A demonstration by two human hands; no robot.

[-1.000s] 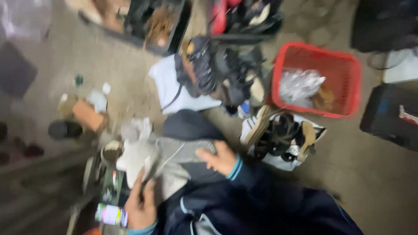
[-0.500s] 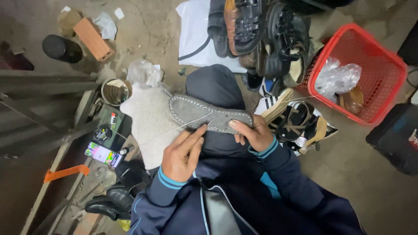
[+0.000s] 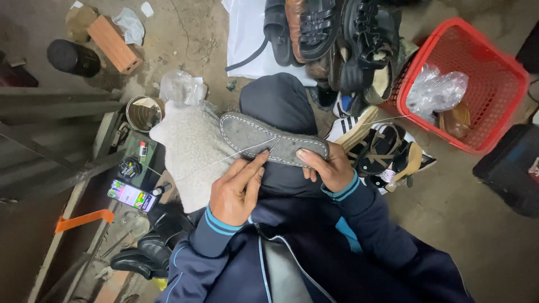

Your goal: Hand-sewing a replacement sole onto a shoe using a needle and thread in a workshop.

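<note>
A grey shoe sole (image 3: 264, 137) with white stitching round its edge lies across my knee. My right hand (image 3: 328, 165) grips its heel end, thumb on top. My left hand (image 3: 236, 191) pinches a thin needle (image 3: 270, 147) whose tip touches the middle of the sole. A pale thread (image 3: 213, 163) runs from there to the left, over a white fleecy cloth (image 3: 191, 151) beside my leg. Both sleeves are dark blue with teal cuffs.
A red plastic basket (image 3: 477, 73) holding a plastic bag stands at the right. Dark shoes and sandals (image 3: 337, 39) are piled at the top, with more sandals (image 3: 382, 148) beside my right hand. At left are a tin (image 3: 143, 112), a phone (image 3: 132, 195), a brick (image 3: 115, 45) and black shoes (image 3: 140, 255).
The view has steadied and closed in on my lap. My left hand has brought the needle down to the sole; my right hand keeps hold of the heel end.
</note>
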